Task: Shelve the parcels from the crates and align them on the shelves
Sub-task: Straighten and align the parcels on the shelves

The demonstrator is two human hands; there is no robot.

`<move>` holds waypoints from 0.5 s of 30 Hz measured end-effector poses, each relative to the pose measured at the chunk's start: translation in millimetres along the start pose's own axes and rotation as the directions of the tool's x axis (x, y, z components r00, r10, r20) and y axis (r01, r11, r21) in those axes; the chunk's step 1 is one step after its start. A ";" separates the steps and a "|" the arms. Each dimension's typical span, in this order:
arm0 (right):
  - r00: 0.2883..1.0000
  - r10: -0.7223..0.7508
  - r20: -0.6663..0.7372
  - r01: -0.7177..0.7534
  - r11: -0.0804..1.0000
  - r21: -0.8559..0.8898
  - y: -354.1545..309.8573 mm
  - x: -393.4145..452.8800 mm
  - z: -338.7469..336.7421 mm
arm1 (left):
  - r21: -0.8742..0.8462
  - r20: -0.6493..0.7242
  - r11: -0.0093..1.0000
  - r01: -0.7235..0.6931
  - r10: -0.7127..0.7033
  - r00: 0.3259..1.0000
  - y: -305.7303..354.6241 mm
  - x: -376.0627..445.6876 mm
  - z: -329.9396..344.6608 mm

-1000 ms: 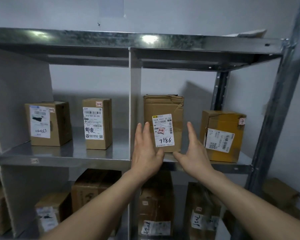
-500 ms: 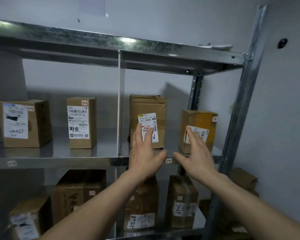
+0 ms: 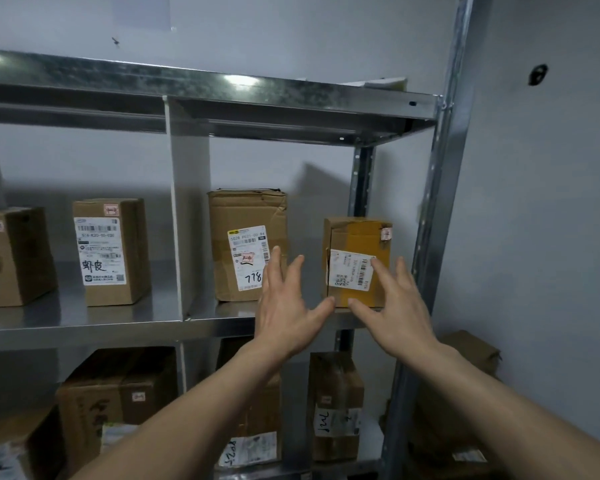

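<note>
Taped parcel (image 3: pixel 359 237) right of taller parcel (image 3: pixel 246 216), both on shelf (image 3: pixel 84 323)

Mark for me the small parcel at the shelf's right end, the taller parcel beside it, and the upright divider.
small parcel (image 3: pixel 361 237), head view, taped front face above its label
taller parcel (image 3: pixel 246 209), head view, upper front face
divider (image 3: pixel 191 220), head view, its flat side

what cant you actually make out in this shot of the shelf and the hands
Head view, the only one:
- Tall parcel: the last digit handwritten on its label is hidden by the left hand.
- Small taped parcel: label print too small to read; whether the right hand touches it cannot be told.
- Leftmost parcel: cut off by the left frame edge.
- Lower shelf parcels: dim, partly hidden by the forearms.
</note>
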State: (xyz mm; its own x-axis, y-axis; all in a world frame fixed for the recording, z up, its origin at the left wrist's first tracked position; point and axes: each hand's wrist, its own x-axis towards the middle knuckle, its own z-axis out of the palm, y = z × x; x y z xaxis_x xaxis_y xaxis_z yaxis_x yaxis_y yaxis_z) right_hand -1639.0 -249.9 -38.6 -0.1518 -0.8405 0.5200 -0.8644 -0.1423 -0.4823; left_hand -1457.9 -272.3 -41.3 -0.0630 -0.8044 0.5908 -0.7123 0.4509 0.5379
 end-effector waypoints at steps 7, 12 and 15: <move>0.999 -0.025 0.044 0.019 0.991 0.132 40.6 22.9 -14.8 | 0.051 -0.035 0.998 0.048 -0.046 0.998 33.1 15.2 37.3; 0.990 -0.126 0.061 0.108 0.965 0.238 57.1 35.3 -19.6 | 0.069 -0.077 0.994 0.080 -0.074 0.994 45.6 20.3 56.1; 0.983 -0.175 0.057 0.150 0.942 0.301 61.1 45.1 -19.2 | 0.072 -0.107 0.991 0.109 -0.101 0.989 51.2 21.9 61.9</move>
State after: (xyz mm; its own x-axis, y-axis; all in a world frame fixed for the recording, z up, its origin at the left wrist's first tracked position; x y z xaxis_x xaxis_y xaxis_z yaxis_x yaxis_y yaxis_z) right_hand -1707.8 -286.4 -31.0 0.0293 -0.8309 0.5556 -0.6923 -0.4178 -0.5883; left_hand -1539.0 -290.8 -38.0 0.0845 -0.7996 0.5946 -0.7634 0.3316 0.5543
